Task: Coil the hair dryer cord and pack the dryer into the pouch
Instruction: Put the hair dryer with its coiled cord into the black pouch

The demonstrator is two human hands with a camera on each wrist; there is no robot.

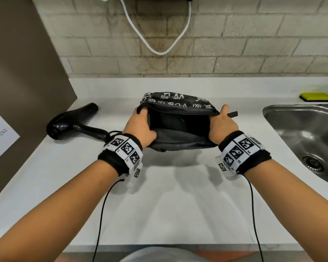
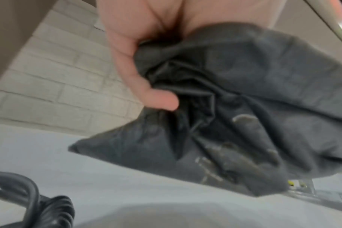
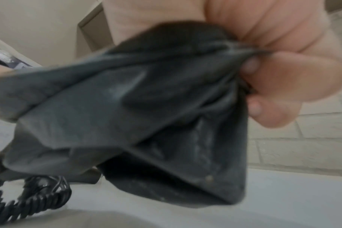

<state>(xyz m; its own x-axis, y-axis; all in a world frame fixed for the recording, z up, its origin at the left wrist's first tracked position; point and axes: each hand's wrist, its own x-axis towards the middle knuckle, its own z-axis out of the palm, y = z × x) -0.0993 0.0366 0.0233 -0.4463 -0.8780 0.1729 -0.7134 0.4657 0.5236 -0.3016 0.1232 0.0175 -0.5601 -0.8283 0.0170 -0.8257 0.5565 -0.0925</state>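
A black pouch (image 1: 178, 104) with white lettering is held just above the white counter (image 1: 169, 195), its mouth spread wide toward me. My left hand (image 1: 140, 123) grips the pouch's left edge (image 2: 234, 100), and my right hand (image 1: 222, 123) grips its right edge (image 3: 146, 108). The black hair dryer (image 1: 74, 122) lies on its side on the counter to the left of the pouch. Its cord (image 1: 112, 134) is bunched at the handle end behind my left wrist, and the coils show in the wrist views (image 2: 39, 205) (image 3: 29, 200).
A steel sink (image 1: 309, 137) is set into the counter at the right, with a yellow sponge (image 1: 316, 96) behind it. A white hose (image 1: 159, 35) hangs on the tiled wall. A brown panel (image 1: 23, 72) bounds the left side.
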